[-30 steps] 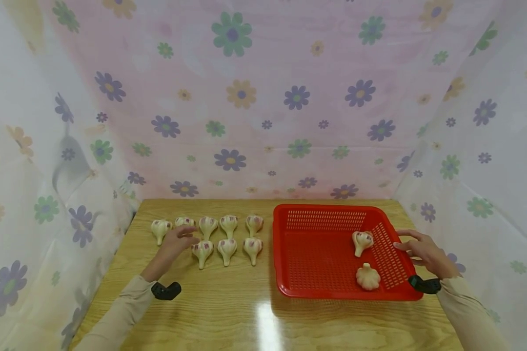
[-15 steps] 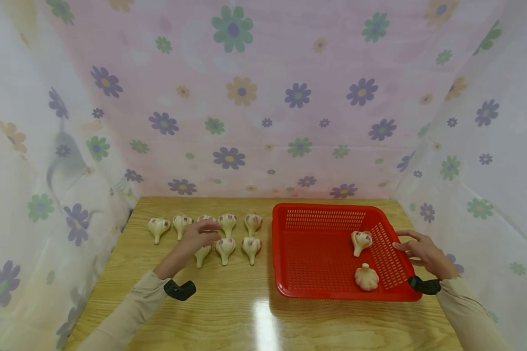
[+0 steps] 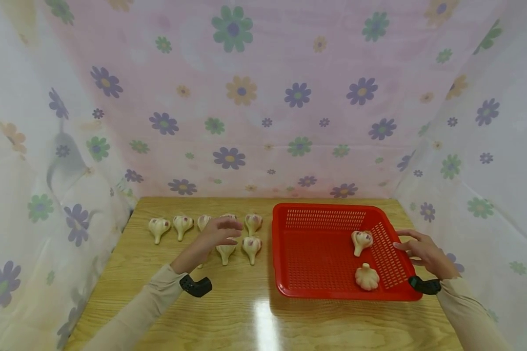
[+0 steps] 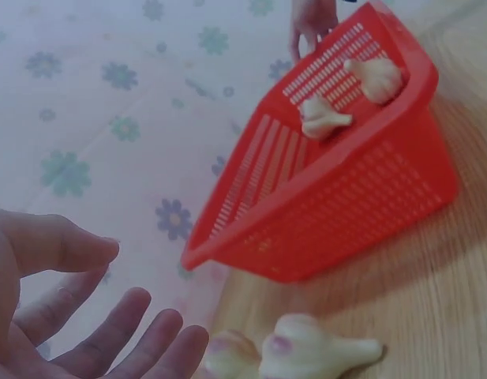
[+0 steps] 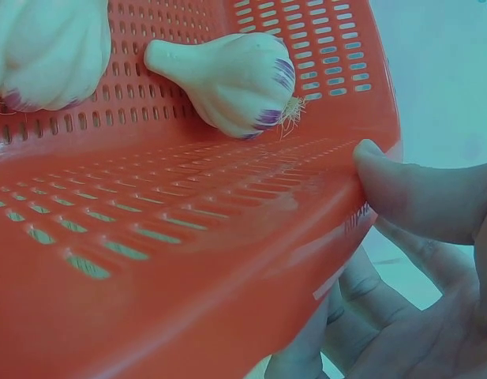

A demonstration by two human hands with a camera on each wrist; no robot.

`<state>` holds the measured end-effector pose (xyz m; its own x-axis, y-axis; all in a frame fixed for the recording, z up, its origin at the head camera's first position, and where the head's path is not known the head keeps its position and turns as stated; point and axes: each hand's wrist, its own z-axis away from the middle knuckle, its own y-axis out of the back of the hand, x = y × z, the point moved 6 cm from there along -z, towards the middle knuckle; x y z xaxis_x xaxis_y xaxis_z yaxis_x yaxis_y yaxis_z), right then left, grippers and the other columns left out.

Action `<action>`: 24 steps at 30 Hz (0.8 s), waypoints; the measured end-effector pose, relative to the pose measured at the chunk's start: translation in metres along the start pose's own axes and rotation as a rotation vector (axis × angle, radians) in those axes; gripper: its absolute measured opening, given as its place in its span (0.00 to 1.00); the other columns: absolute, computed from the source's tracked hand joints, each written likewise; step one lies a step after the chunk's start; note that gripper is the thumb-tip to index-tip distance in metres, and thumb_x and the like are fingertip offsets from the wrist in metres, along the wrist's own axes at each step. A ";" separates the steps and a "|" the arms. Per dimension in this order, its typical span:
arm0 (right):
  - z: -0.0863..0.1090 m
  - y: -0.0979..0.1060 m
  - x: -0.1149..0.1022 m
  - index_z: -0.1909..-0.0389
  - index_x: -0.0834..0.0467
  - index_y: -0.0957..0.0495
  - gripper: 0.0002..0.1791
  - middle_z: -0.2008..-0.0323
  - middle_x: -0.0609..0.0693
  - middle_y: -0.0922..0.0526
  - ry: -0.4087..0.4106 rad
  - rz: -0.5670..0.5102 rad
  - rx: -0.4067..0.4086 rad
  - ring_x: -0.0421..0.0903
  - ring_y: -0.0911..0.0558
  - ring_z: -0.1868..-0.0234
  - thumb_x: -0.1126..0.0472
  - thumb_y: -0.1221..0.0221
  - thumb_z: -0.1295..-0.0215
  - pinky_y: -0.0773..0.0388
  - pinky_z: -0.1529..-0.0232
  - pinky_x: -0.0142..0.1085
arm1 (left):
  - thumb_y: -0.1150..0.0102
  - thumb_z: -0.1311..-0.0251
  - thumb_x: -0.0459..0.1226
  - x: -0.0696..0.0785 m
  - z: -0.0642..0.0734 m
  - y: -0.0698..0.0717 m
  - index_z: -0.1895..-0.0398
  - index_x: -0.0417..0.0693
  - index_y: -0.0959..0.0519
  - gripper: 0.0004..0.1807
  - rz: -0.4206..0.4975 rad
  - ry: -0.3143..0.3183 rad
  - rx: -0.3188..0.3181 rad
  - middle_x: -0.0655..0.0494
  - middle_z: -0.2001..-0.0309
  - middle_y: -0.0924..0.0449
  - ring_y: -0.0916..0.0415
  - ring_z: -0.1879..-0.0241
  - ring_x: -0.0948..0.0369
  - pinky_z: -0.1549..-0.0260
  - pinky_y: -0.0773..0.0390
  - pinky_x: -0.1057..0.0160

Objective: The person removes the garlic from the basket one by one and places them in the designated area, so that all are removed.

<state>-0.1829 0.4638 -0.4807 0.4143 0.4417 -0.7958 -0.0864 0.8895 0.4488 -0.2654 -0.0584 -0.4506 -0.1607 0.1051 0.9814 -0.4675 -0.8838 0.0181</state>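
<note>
My left hand (image 3: 212,238) hovers over two rows of garlic bulbs on the table, holding nothing. Its thumb and fingers (image 4: 113,335) are spread apart, with two bulbs just beyond the fingertips, the nearer garlic bulb (image 4: 310,347) showing a purple patch. Over at the right, my right hand (image 3: 427,254) grips the side of a red plastic basket (image 3: 277,258). Its thumb (image 5: 421,197) lies on the rim and the other fingers curl underneath, outside the wall. Inside the basket are two bulbs: one garlic bulb (image 3: 362,242) near the right wall, another garlic bulb (image 3: 367,278) closer to the front.
Uncovered bulbs include a garlic bulb (image 3: 159,229) at the far left and a garlic bulb (image 3: 252,248) beside the basket. The hand hides parts of others. A flowered cloth (image 3: 263,122) encloses the wooden table (image 3: 228,312) at the back and sides.
My left hand has travelled rightward over the garlic rows, uncovering bulbs at the left and covering ones nearer the middle. The right hand, the basket and its two bulbs look unchanged.
</note>
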 end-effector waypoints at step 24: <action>0.000 -0.001 -0.001 0.31 0.67 0.48 0.38 0.59 0.51 0.19 0.026 0.012 0.005 0.53 0.17 0.61 0.53 0.43 0.34 0.21 0.57 0.48 | 0.43 0.37 0.33 0.019 -0.048 -0.086 0.55 0.39 0.23 0.09 0.088 -0.068 -0.179 0.48 0.58 0.22 0.22 0.58 0.51 0.54 0.23 0.49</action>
<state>-0.1829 0.4627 -0.4807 0.3898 0.4550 -0.8006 -0.0866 0.8837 0.4601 -0.2696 0.0413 -0.4430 -0.1517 -0.0051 0.9884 -0.6024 -0.7923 -0.0965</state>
